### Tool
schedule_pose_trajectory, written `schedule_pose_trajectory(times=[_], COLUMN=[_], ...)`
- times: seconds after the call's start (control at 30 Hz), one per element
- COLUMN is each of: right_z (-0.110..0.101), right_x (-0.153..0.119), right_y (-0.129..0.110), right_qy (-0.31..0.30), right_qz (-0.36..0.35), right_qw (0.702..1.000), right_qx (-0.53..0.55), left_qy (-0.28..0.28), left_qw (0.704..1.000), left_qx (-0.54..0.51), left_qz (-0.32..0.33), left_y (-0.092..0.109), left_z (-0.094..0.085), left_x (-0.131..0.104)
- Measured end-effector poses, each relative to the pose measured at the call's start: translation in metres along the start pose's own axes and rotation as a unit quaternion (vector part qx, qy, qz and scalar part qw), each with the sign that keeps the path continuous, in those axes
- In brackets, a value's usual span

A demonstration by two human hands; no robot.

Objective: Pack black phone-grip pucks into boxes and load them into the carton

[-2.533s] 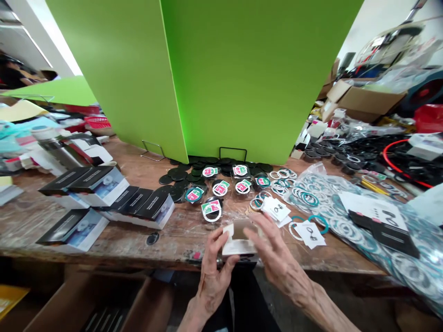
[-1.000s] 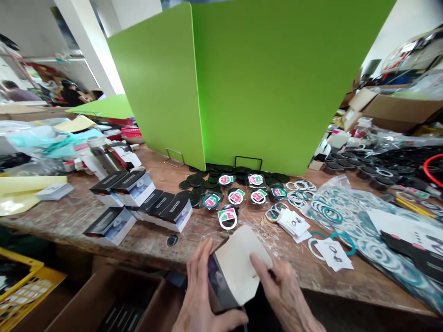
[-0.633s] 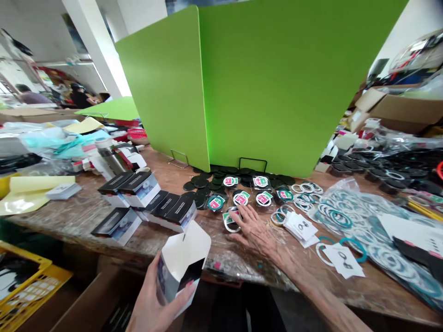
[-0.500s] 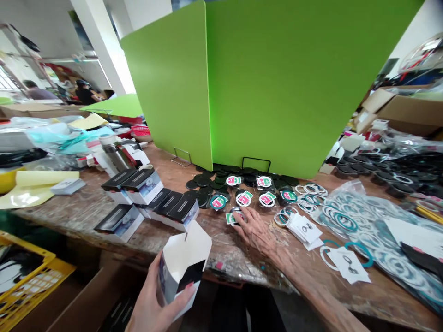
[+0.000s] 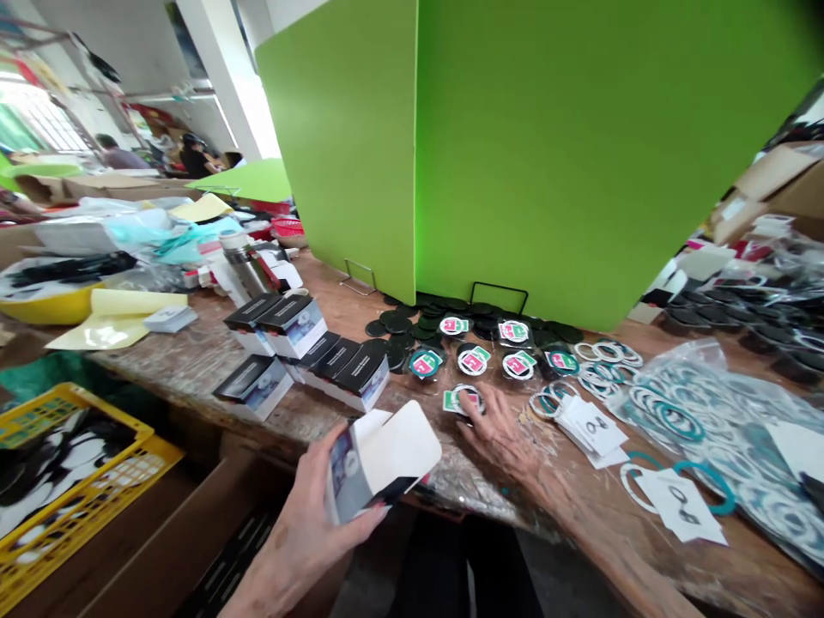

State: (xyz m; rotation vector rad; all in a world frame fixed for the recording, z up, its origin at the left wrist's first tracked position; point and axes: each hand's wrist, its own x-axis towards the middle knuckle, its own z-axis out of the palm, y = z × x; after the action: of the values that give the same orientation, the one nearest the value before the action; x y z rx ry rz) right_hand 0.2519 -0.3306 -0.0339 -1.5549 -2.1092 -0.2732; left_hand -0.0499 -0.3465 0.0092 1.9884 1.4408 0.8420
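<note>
My left hand [image 5: 322,506] grips a small printed cardboard box [image 5: 351,476] in front of the table edge. Its white flap [image 5: 405,438] stands up, and the box is tilted with its top to the right. On the table, my right hand [image 5: 499,429] has its fingers closed around the right side of a round black piece [image 5: 462,400] with a white ring and a pink-and-green label on top. Behind it sit several similar clear-wrapped round pieces [image 5: 475,360] with white or teal rings. Several black printed boxes [image 5: 254,382] stand grouped to the left.
Black discs [image 5: 399,324] lie along the green divider [image 5: 547,172]. To the right are loose rings [image 5: 608,352], white cards [image 5: 592,429] and a plastic bag of rings [image 5: 740,438]. A steel flask [image 5: 245,266] stands back left, a yellow crate [image 5: 77,403] lower left.
The view has swung left, so the scene sits further right. The box in my left hand has come closer to the table edge and turned. My right hand stays at the same round piece.
</note>
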Motion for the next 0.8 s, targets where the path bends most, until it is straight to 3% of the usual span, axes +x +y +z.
schedule_pose_trajectory(times=[0.13, 0.23, 0.3, 0.53, 0.7, 0.8], right_z=[-0.045, -0.077, -0.085, -0.070, -0.062, -0.059], right_x=[-0.016, -0.029, -0.036, -0.056, -0.060, -0.057], right_y=[0.000, -0.011, -0.018, -0.028, -0.039, -0.047], right_qy=[0.029, 0.014, -0.011, -0.058, -0.089, -0.077], right_qz=[0.001, -0.049, -0.094, -0.123, -0.127, -0.090], right_qw=[0.998, 0.996, 0.993, 0.988, 0.978, 0.978], right_qx=[0.052, 0.075, 0.074, 0.072, 0.137, 0.171], left_qy=[-0.057, -0.116, -0.158, -0.246, -0.268, -0.262], left_qw=[0.996, 0.990, 0.984, 0.962, 0.952, 0.953], left_qx=[0.050, 0.049, 0.033, 0.011, 0.030, 0.032], left_qz=[0.037, 0.059, 0.073, 0.119, 0.144, 0.148], left_y=[0.012, 0.021, 0.029, 0.058, 0.071, 0.071], left_z=[-0.008, -0.007, -0.004, 0.002, 0.014, 0.023], left_x=[0.005, 0.012, 0.019, 0.033, 0.034, 0.033])
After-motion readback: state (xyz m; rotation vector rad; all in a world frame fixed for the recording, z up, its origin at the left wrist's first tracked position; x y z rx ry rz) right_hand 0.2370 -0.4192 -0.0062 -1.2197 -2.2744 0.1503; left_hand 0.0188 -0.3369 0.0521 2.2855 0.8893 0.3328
